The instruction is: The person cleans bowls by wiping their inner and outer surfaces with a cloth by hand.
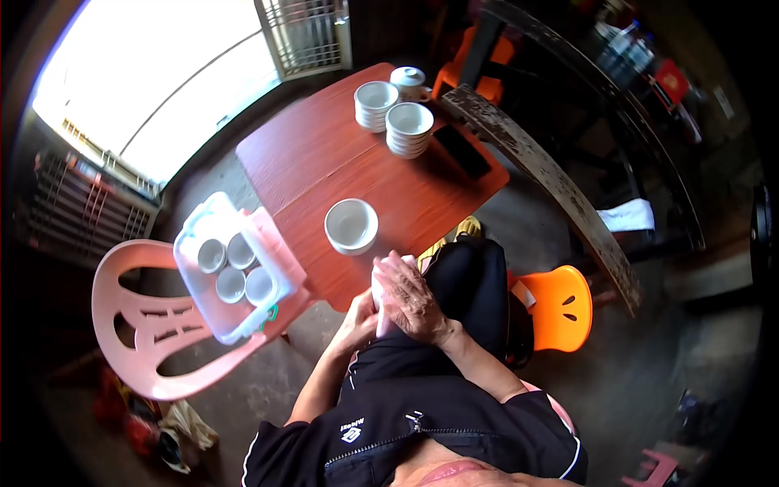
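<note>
My left hand and my right hand are together above my lap, by the near edge of the wooden table. A pale pinkish-white cloth is gripped between them. My right hand lies over it with its fingers pressed together, while my left hand holds it from the other side. Whether anything is wrapped inside the cloth is hidden. Just past my hands, a white bowl stands upright on the table.
Two stacks of white bowls, a lidded white mug and a black phone-like slab occupy the table's far end. At left, a translucent plastic bin with several white cups rests on a pink chair. An orange stool stands right.
</note>
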Motion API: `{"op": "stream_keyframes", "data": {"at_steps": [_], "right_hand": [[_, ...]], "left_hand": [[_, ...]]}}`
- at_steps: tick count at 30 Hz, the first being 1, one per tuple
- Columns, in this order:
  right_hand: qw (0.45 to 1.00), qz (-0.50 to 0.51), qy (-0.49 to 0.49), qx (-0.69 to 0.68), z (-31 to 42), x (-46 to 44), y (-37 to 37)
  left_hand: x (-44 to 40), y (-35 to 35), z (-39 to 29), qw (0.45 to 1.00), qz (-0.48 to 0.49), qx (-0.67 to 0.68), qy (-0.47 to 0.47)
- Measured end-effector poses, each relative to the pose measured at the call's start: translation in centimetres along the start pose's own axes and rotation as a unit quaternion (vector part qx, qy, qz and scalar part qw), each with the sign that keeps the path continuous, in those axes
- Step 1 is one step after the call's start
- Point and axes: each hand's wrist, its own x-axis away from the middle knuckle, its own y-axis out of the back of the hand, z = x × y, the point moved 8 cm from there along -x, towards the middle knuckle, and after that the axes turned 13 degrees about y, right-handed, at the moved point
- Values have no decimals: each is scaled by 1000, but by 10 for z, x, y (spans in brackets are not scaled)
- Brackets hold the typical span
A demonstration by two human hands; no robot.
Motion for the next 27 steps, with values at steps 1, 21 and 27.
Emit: {"op": "stream_keyframes", "data": {"at_steps": [1,21,27], "right_hand": [[995,-28,-19,-91,-15,6,-3],[992,105,42,49,36,-27,-2],[860,-139,-245,-425,-28,20,6]], "left_hand": [[3,-3,6,997,47,-46,28],[36,-17,-6,979,71,-190,-5],[26,-39,-22,967,171,-176,68]]}}
